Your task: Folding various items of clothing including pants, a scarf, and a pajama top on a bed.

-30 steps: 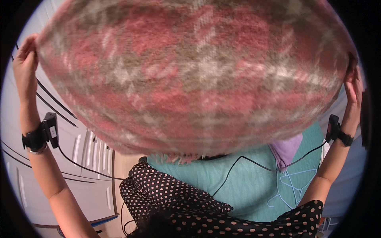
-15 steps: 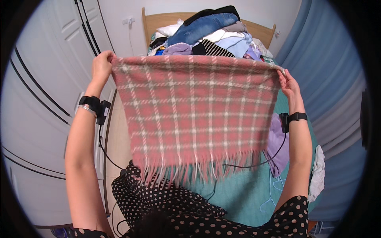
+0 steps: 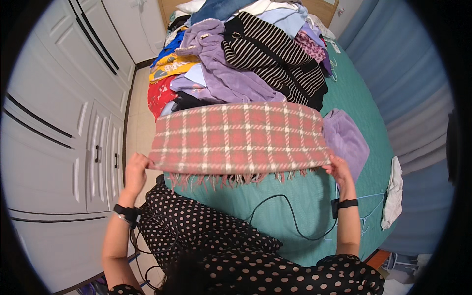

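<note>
Bed [image 3: 364, 108]: teal cover, fills centre and right of the frame. Clothes heap [image 3: 250, 59], upper centre: loose, unsorted. Plaid scarf [image 3: 238, 140], mid-frame: spread wide, fringe toward the lower edge; layer count cannot be told. Judged partway: scarf straightened, not yet a compact bundle; heap remains. Left hand [image 3: 138, 169] and right hand [image 3: 339, 169] each pinch a lower corner.

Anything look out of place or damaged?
A crumpled white cloth looks stray, at the right edge of the teal bedspread, apart from the heaped multicoloured clothes. The held pink plaid fringed blanket shows no visible damage.
</note>
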`<state>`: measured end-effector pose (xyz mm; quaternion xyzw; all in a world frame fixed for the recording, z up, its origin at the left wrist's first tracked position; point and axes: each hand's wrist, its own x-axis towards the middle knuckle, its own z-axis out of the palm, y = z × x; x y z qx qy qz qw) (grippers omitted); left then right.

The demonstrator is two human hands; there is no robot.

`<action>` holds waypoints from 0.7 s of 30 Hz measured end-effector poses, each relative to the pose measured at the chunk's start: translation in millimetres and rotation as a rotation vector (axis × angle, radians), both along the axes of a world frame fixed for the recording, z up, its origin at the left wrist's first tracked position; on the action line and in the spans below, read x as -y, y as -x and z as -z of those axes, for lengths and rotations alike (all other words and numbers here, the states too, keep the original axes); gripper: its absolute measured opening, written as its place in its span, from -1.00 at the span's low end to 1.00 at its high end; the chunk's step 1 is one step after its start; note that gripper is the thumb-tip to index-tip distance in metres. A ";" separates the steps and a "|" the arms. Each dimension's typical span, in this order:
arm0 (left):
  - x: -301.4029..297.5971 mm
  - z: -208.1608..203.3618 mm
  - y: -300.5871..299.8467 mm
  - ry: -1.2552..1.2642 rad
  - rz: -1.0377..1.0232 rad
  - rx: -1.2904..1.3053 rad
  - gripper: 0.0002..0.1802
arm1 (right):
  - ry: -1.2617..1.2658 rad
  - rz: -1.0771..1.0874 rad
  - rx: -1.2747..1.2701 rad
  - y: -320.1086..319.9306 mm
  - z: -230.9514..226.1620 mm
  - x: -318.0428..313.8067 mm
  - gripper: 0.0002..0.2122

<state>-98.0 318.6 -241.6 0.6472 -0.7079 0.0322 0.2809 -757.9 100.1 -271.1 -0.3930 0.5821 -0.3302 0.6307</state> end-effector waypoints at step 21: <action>3.5 30.7 28.7 -0.355 -0.021 -0.123 -0.87 | 0.529 0.347 -0.632 29.9 112.1 5.5 -0.85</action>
